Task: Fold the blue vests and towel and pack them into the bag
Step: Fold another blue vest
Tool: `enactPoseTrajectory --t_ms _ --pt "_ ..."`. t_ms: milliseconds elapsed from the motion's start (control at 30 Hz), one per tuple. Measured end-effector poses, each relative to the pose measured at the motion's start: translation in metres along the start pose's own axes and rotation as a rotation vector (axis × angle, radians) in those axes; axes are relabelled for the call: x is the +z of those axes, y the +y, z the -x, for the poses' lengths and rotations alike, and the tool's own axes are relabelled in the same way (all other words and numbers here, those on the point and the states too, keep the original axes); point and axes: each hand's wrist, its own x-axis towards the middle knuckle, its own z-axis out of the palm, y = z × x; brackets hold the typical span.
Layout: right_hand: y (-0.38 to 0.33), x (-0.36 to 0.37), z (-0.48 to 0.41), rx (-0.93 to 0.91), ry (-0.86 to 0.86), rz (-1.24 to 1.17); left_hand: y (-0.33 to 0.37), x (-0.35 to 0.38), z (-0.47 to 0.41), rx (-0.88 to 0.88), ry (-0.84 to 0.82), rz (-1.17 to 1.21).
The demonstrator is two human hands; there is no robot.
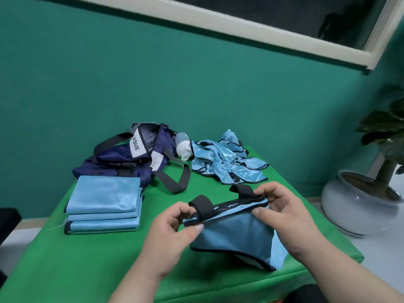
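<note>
I hold a folded blue vest (234,235) with black trim and black elastic straps above the green table (65,265). My left hand (172,235) pinches its upper left edge beside one strap loop. At the vest's upper right edge, my right hand (286,213) grips the cloth. A stack of folded blue cloths (105,202) lies at the left. The navy bag (131,158) sits open behind the stack, its black straps spread on the table. A crumpled heap of blue vests (225,160) lies at the back right.
A white and blue bottle (183,147) lies between the bag and the heap. A potted plant in a glass bowl (360,200) stands on the floor to the right of the table. A green wall rises behind.
</note>
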Motion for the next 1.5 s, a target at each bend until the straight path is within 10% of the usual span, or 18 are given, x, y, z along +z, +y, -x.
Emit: enactPoseTrajectory --t_ms 700,1500 --pt "-0.139 -0.032 0.014 -0.161 -0.112 -0.246 0.198 0.028 0.028 0.101 0.045 -0.124" --pt "0.083 0.002 -0.185 0.249 -0.111 0.200 -0.016 -0.005 -0.151 -0.319 0.190 -0.495"
